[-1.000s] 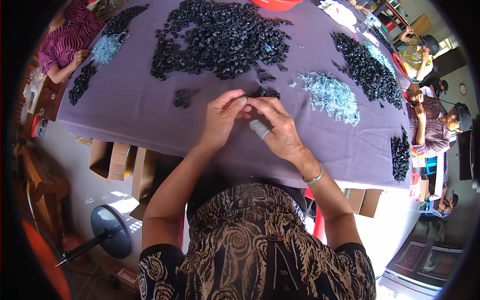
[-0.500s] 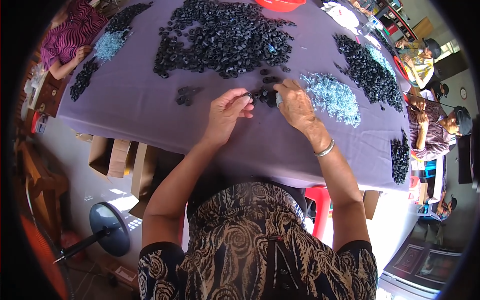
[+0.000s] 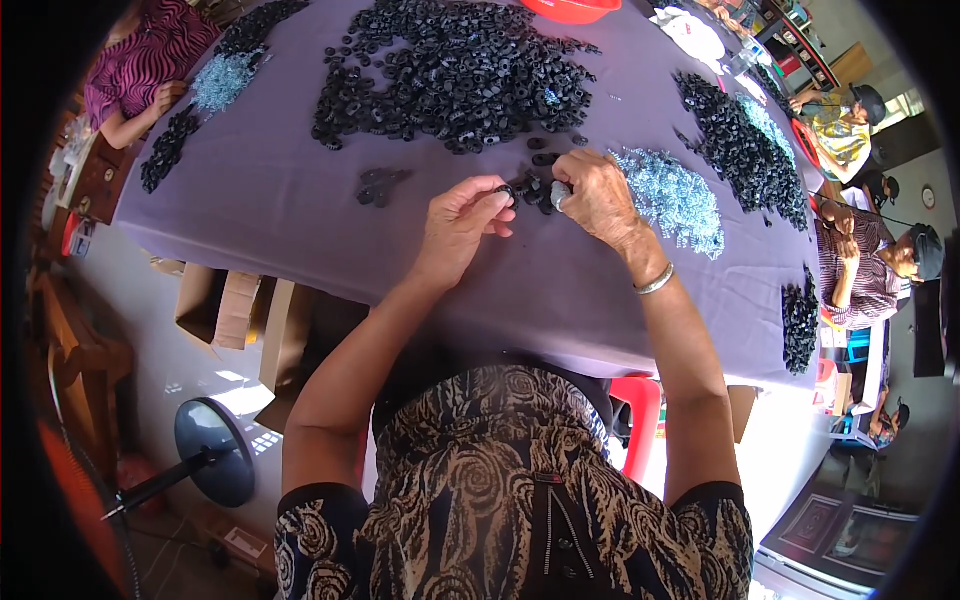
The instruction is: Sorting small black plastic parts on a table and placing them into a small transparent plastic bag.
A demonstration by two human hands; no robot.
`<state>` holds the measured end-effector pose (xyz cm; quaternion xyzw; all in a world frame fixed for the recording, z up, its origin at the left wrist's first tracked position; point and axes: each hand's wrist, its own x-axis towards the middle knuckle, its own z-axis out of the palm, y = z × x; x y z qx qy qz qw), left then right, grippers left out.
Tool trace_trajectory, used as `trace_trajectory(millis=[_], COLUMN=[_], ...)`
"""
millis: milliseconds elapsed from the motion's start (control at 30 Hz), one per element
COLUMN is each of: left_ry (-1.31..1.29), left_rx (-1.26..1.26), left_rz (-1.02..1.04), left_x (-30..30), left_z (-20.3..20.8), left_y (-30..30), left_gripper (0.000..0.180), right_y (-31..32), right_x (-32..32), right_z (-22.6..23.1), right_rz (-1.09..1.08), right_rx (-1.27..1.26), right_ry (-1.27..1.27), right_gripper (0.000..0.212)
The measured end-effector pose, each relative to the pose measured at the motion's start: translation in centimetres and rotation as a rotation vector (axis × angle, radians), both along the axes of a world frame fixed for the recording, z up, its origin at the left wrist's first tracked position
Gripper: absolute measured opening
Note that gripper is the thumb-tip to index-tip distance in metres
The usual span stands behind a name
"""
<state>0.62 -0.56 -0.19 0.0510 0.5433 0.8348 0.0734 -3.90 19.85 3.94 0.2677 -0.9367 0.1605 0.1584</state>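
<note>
My left hand (image 3: 458, 225) pinches a small black plastic part (image 3: 506, 191), like a piece of a cord lock, between thumb and fingertips. Just to its right, my right hand (image 3: 603, 203) bends down with closed fingers at a little cluster of black parts (image 3: 530, 188). What its fingertips hold, if anything, is hidden. One finger wears a pale wrap, and a silver bangle circles the wrist. A heap of small shiny metal springs (image 3: 672, 200) lies right beside that hand. Several black pieces (image 3: 374, 187) sit apart, left of my left hand.
A large mound of black parts (image 3: 470, 75) covers the purple tablecloth (image 3: 250, 215) farther off, with a red basin (image 3: 572, 9) behind it. More black parts (image 3: 735, 140) and springs lie right. A person (image 3: 140, 70) sits at the left; others work at the right.
The view has shifted slightly. Both hands stay close together among the black parts, and the left still pinches its piece. The right fingers have barely moved.
</note>
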Motion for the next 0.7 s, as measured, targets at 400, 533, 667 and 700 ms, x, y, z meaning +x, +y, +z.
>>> trace_trajectory(millis=[400,533,667,700], left_ry=[0.015,0.036,0.052,0.046], left_rx=[-0.010,-0.007,0.005,0.003], left_rz=[-0.044,-0.075,-0.089,-0.089], left_x=[0.3,0.2,0.3,0.3], left_z=[0.4,0.3,0.3,0.3], left_y=[0.0,-0.2,-0.2,-0.2], left_gripper=[0.021,0.020,0.020,0.021], right_y=[-1.6,-2.1,-2.2,-2.1], right_x=[2.8,2.6,2.3,2.2], right_z=[-0.5,-0.2,-0.2,-0.1], right_rz=[0.232,0.232,0.266,0.265], right_rx=[-1.002,-1.017,-0.965,-0.964], right_ry=[-0.707,-0.700,-0.749,-0.749], right_gripper=[0.010,0.011,0.011,0.011])
